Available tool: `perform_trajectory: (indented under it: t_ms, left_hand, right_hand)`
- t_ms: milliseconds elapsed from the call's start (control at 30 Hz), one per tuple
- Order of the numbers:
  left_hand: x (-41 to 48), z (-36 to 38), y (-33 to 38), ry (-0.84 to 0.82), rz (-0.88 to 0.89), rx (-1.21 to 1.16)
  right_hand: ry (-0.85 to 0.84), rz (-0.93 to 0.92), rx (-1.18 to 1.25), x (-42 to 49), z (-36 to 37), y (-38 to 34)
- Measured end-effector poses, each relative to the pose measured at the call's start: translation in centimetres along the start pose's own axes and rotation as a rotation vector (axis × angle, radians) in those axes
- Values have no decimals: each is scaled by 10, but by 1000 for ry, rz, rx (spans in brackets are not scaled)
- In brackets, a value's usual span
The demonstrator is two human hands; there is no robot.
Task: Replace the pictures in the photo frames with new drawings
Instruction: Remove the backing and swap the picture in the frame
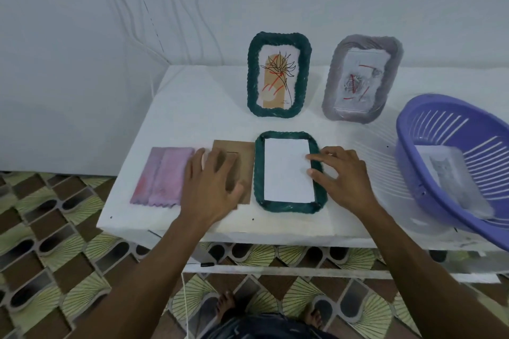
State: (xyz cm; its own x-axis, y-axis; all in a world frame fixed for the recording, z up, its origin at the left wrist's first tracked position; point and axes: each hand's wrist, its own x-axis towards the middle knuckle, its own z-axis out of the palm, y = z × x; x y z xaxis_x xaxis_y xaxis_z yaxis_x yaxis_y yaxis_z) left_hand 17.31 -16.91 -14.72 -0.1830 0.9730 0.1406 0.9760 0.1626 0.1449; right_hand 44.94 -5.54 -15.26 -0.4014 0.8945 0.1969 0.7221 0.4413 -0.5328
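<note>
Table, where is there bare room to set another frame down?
The widest bare patch is the back left corner of the table, behind the pink cloth and brown backing board, left of the standing green frame. The front row is crowded; the purple basket fills the right.

The flat dark green rectangular frame (258, 173) has a rim of twisted cord, rough and ridged, with a slight shine. Inside it lies a white paper sheet (286, 179), smooth and matt. The brown backing board (246, 151) looks like matt cardboard. The pink folded cloth (162, 176) is soft and a little fuzzy. The standing dark green frame (251, 74) has the same cord rim. The standing grey frame (334, 71) holds a glossy clear plastic sleeve (358, 91). The purple slotted basket (407, 151) is smooth, shiny plastic. The white table cover (192, 107) is matt.
</note>
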Motion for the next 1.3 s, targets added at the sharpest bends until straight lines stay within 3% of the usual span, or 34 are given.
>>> perform_trajectory:
  t_ms: [133, 233, 400, 567, 767, 1300]
  left_hand:
    - [2, -7, 5, 22, 13, -28]
    - [11, -13, 20, 49, 91, -189]
    - [28, -4, 50, -107, 18, -289]
    - [32, 5, 58, -31, -37, -297]
    - [36, 7, 51, 10, -51, -499]
    - [31, -23, 59, 108, 82, -691]
  right_hand:
    - [14, 29, 51, -1, -1, -1]
    - [43, 31, 115, -3, -1, 0]
    - [77, 40, 169, -5, 0, 1]
    - [113, 67, 188, -6, -1, 0]
    - [104, 71, 176, -5, -1, 1]
    - [23, 81, 283, -4, -28, -12]
